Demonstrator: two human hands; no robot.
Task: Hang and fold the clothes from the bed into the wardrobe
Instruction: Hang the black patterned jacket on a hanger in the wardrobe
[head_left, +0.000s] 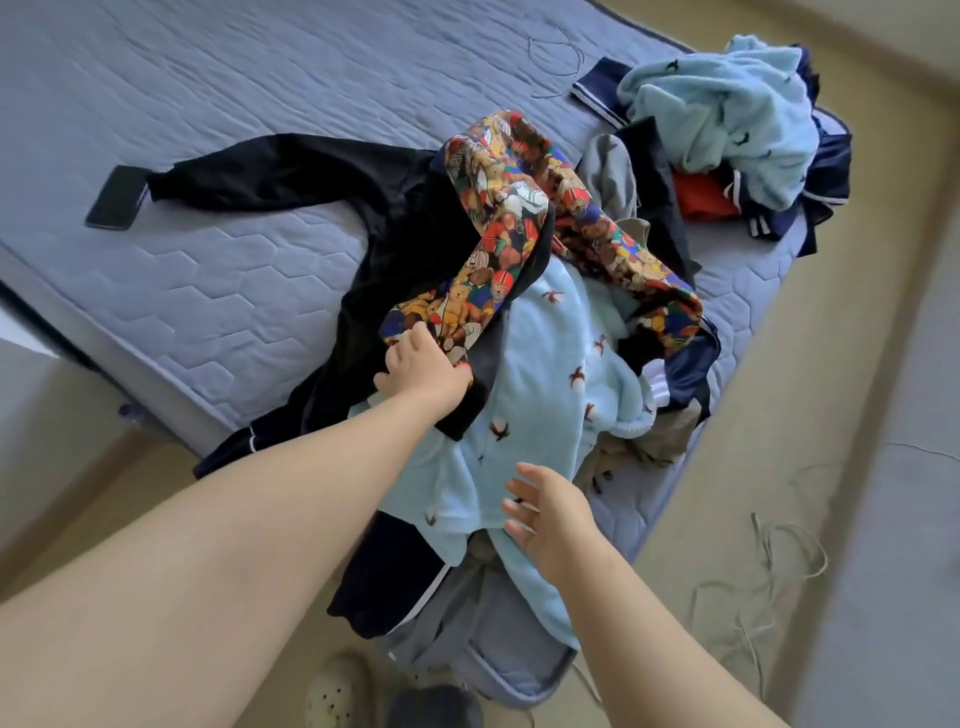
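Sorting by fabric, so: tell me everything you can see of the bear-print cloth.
The bear-print cloth is thin-looking fabric printed with teddy bears in red, blue and tan. It lies crumpled and partly lifted, draped over a black jacket and a blue fleece on the bed. The left hand grips its near end.

A single wide-angle head view looks forward and steeply down at the bed (218, 291) corner, close above the clothes (545, 374), with floor (779, 415) at the edges.
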